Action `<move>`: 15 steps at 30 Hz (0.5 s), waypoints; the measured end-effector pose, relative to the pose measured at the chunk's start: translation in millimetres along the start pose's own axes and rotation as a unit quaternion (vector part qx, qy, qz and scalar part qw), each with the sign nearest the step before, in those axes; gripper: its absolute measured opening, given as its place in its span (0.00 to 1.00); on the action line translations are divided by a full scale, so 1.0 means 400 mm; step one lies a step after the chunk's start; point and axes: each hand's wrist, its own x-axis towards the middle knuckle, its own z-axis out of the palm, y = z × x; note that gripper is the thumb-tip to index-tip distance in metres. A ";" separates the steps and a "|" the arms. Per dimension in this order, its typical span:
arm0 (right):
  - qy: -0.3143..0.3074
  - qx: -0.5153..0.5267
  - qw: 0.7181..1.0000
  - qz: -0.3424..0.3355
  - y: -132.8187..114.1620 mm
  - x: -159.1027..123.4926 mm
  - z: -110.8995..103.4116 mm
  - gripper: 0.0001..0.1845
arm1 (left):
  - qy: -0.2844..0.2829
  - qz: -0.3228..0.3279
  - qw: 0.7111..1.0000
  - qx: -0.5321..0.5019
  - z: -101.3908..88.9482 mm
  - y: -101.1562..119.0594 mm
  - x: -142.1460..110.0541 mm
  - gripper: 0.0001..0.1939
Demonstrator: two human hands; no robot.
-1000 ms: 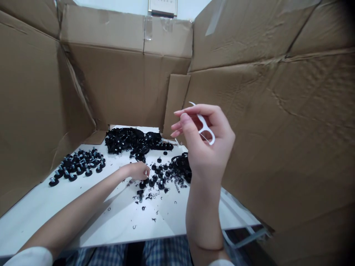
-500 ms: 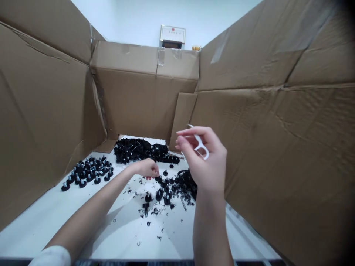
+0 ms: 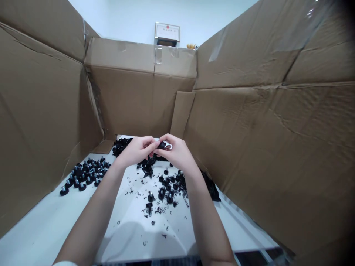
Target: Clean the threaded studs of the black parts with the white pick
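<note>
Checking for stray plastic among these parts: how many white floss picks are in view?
1. The white floss pick is at the fingertips of the right hand, beside the left hand, above the white table; more could be hidden under the black heaps.

There are two hands (image 3: 158, 149), one white floss pick (image 3: 168, 145) and one white table (image 3: 47, 229). Three big cardboard walls (image 3: 124, 99) stand up, and one sign (image 3: 167, 32) sits behind them. The little black screw feet (image 3: 80, 175) are too many to count.
</note>
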 end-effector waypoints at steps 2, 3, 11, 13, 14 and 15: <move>-0.031 0.004 0.999 0.017 -0.005 -0.004 0.001 0.10 | -0.060 0.004 0.998 -0.016 -0.020 -0.010 -0.004 0.21; -0.044 0.004 0.999 0.021 -0.008 -0.006 0.001 0.12 | -0.084 0.006 0.996 -0.016 -0.030 -0.014 -0.006 0.21; -0.085 0.027 0.995 0.038 -0.026 -0.015 0.002 0.13 | -0.132 -0.018 0.990 -0.047 -0.070 -0.018 -0.026 0.15; -0.060 -0.005 0.998 0.016 -0.024 -0.014 0.003 0.12 | -0.108 -0.014 0.992 -0.068 -0.070 -0.018 -0.026 0.15; -0.048 -0.020 0.999 0.005 -0.023 -0.013 0.004 0.12 | -0.094 -0.011 0.993 -0.074 -0.070 -0.018 -0.026 0.15; -0.041 -0.030 0.999 -0.003 -0.022 -0.013 0.005 0.13 | -0.080 -0.005 0.994 -0.079 -0.069 -0.018 -0.026 0.15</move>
